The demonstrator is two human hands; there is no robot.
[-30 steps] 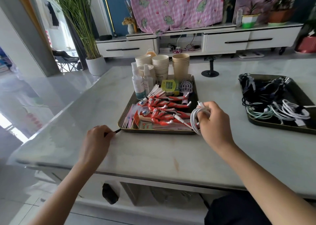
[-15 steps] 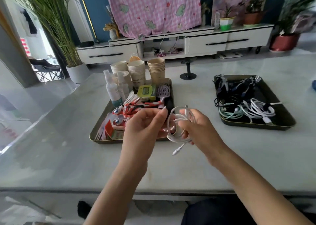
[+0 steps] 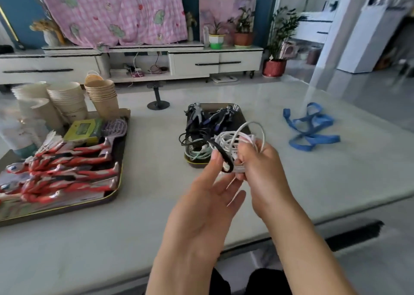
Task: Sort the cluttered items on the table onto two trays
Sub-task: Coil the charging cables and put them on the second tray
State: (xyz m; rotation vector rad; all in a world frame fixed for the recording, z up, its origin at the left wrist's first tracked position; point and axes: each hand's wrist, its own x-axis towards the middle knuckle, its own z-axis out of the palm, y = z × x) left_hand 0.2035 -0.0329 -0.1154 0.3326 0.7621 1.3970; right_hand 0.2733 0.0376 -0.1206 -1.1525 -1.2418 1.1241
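White charging cable (image 3: 240,138), coiled in loops, is up off the table (image 3: 112,238) in the right hand (image 3: 259,171), whose fingers are curled tight round the bottom of the bundle. The left hand (image 3: 206,205) is just beside it at nine o'clock, palm up, fingers straight and spread, with the thumb tip against a black band (image 3: 224,158) that loops round the coil (whether the thumb actually pinches it, I cannot tell).

Just past the hands, at twelve o'clock, a dark tray (image 3: 195,163) holds black cables (image 3: 192,135) and pale green ones, with dark figures (image 3: 197,113) at its far end.

At nine o'clock a second tray (image 3: 67,207) carries rows of red-and-silver figures (image 3: 67,171). Behind them are a green box (image 3: 84,130) and a purple brush (image 3: 116,126), then stacks of paper cups (image 3: 103,95) at its far edge.

Out at two o'clock, well apart from both trays, a blue strap (image 3: 309,129) lies tangled on the tabletop.
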